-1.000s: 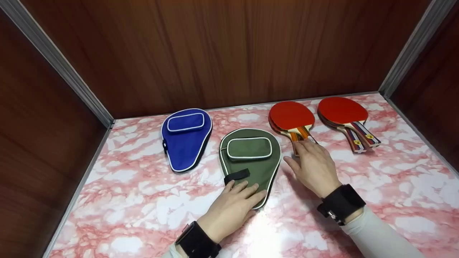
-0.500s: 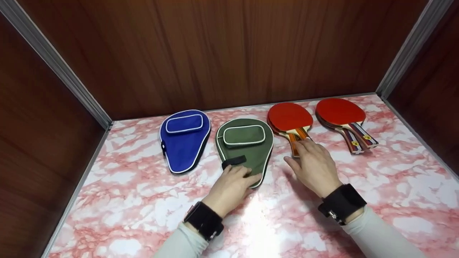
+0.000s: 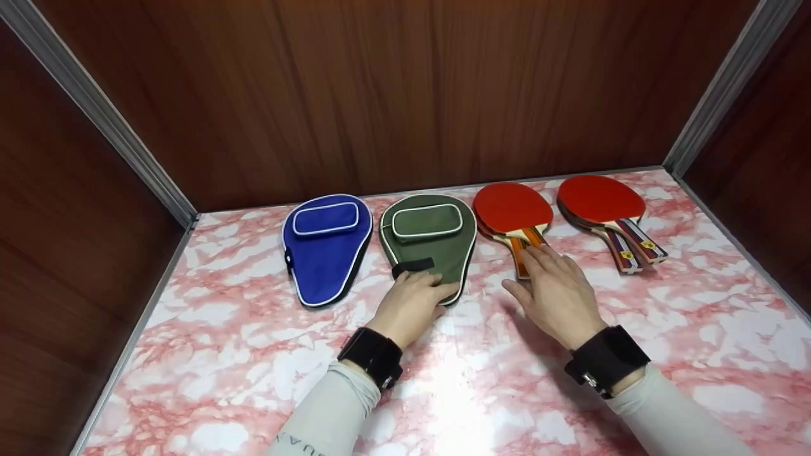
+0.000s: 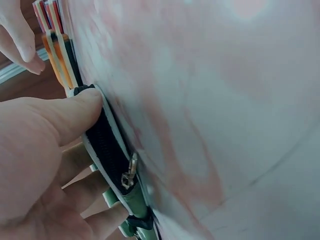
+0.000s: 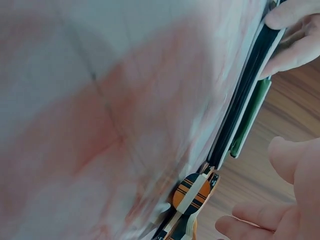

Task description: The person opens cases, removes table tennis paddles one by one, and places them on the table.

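Observation:
In the head view a green table tennis bat case with white piping, a front pocket and a black strap lies flat near the back wall. My left hand holds its narrow end; the left wrist view shows the thumb on the dark zipped edge near a metal zip pull. Beside it on the right lies a stack of red table tennis bats with orange-striped handles. Close over those handles is my right hand, fingers extended; the right wrist view shows a gap between fingers and handle ends.
A blue bat case lies left of the green one. More red bats with dark striped handles are stacked at the far right. Dark wood-patterned panels with grey metal edging enclose the marbled pink-and-white table.
My left hand has slid the green case away from me, toward the back wall, so that it lines up beside the blue case. My right hand has stayed almost still by the bat handles.

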A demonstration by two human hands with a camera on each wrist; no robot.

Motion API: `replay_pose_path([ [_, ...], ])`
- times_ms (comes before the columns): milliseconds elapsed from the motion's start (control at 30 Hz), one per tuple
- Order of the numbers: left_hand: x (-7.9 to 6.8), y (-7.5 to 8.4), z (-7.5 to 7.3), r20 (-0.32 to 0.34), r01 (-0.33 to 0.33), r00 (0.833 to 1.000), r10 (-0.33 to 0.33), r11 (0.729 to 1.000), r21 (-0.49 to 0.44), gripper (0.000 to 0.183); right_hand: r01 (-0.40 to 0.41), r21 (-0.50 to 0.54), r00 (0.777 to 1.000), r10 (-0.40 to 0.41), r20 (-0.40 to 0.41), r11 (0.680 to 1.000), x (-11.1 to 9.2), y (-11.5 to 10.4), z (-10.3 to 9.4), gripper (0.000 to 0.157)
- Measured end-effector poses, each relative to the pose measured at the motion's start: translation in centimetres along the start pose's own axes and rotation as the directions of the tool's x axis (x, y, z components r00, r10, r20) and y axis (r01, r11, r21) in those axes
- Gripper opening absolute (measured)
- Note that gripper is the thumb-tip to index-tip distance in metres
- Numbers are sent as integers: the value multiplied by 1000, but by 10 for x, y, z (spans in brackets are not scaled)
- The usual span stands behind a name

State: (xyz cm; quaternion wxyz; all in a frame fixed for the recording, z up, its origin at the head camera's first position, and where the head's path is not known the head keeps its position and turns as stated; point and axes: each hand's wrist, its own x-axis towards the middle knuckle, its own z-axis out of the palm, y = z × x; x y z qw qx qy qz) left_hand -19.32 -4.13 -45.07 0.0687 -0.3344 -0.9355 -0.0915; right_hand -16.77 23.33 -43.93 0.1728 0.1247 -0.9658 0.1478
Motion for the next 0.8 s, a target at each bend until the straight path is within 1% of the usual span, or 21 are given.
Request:
replay_pose_path([
  [200,6,-7,0,-12,17,1000,-17,1000,-13,45,-5,-2,999,5,54,1000,3,-1,2,74],
  [333,9,-11,1,-13,37,999,-37,999,-9,45,2,-9,998,-2,66,1000,4,0,3,75],
  [500,14,-10,1,15,62,998,-62,998,-2,46,17,4,998,-17,61,1000,5,3,6,80],
  [633,13,-7,0,40,72,997,-72,997,5,51,21,12,997,-22,69,1000,3,2,7,82],
  [700,11,-5,0,27,86,996,-87,996,10,55,25,7,997,-26,73,1000,2,1,7,83],
  [800,5,-2,-2,-15,140,990,-139,990,6,63,21,0,997,-21,76,1000,1,-1,6,85],
])
